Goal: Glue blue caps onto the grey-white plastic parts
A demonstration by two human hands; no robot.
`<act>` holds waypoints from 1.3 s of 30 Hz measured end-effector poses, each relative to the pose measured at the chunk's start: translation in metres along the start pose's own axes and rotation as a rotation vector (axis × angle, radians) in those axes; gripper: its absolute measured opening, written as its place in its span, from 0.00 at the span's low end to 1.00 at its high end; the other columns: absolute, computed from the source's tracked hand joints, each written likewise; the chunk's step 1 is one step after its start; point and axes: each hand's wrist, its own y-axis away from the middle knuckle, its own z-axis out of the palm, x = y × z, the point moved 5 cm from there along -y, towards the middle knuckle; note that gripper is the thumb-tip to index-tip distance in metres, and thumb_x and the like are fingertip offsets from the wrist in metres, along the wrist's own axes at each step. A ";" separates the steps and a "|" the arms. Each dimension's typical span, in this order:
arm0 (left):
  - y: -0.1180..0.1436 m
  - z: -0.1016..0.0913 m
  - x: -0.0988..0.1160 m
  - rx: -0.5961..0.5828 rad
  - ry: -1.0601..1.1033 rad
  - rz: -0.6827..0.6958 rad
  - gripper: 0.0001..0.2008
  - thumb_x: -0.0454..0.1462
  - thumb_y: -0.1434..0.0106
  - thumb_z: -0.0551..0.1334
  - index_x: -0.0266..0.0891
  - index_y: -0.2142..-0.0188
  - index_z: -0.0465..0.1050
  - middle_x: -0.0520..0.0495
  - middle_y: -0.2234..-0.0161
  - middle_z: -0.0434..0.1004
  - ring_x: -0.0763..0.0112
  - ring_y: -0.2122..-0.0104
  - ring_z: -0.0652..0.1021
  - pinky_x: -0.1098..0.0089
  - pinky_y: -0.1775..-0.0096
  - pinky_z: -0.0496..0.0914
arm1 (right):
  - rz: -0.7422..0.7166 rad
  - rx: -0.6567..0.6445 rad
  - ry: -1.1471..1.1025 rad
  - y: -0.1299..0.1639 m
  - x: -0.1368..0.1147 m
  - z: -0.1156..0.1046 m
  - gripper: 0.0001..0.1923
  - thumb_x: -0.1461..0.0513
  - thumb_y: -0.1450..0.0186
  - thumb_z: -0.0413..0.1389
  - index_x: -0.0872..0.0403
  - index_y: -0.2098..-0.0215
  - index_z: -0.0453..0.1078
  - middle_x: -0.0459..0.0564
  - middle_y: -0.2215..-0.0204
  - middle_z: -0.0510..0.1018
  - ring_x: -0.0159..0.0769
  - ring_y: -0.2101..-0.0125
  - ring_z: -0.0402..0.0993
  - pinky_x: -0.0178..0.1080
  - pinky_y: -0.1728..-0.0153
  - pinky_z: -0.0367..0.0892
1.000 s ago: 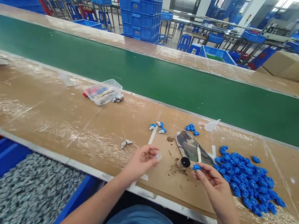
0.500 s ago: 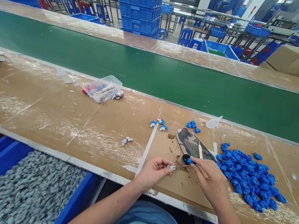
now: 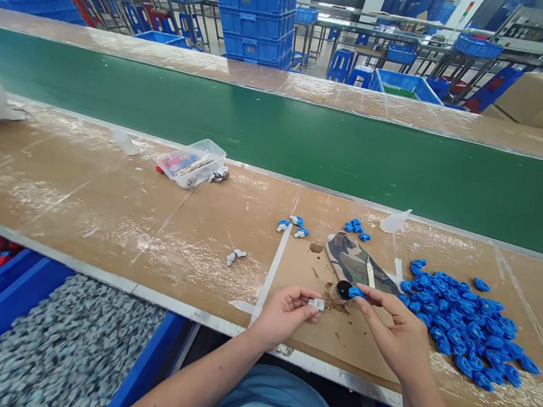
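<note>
**Blue part dipping at the little pot, grey part waiting**

The right hand [image 3: 397, 332] is now pinching one blue part [image 3: 356, 292] against the small dark pot [image 3: 341, 289]; a second ago it was hovering short of it, so the dip is under way. The left hand [image 3: 287, 310], having drifted right toward the pot, is gripping one pale grey part [image 3: 317, 303] between thumb and fingertips at the pot's 8 o'clock. At 3 o'clock a heap of blue parts [image 3: 467, 322] is lying, too many to count. At 12 o'clock: one camouflage phone [image 3: 357, 263], one small blue cluster [image 3: 356, 228]. At 10 o'clock: three joined pieces [image 3: 293, 225], one stray grey piece [image 3: 236, 254]
</note>
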 end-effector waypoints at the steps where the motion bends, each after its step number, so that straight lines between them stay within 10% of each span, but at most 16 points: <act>1: 0.000 0.000 0.001 -0.004 -0.001 0.002 0.22 0.46 0.58 0.72 0.34 0.67 0.75 0.51 0.77 0.75 0.74 0.75 0.76 0.70 0.66 0.71 | 0.023 -0.001 -0.014 0.000 0.001 0.000 0.11 0.55 0.38 0.55 0.50 0.61 0.76 0.49 0.66 0.81 0.39 0.66 0.78 0.40 0.64 0.72; 27: 0.002 0.005 -0.004 -0.152 -0.131 -0.043 0.25 0.52 0.59 0.71 0.34 0.70 0.75 0.50 0.75 0.75 0.78 0.78 0.73 0.72 0.69 0.70 | 0.021 -0.336 -0.312 0.010 -0.026 0.020 0.09 0.60 0.39 0.56 0.47 0.62 0.78 0.47 0.68 0.82 0.37 0.68 0.79 0.36 0.68 0.75; 39: 0.004 0.007 -0.001 -0.223 -0.162 -0.028 0.26 0.54 0.55 0.68 0.33 0.66 0.74 0.51 0.77 0.74 0.77 0.77 0.73 0.71 0.68 0.71 | 0.071 -0.262 -0.281 0.019 -0.024 0.023 0.09 0.58 0.40 0.57 0.50 0.63 0.77 0.48 0.68 0.82 0.38 0.67 0.79 0.38 0.65 0.76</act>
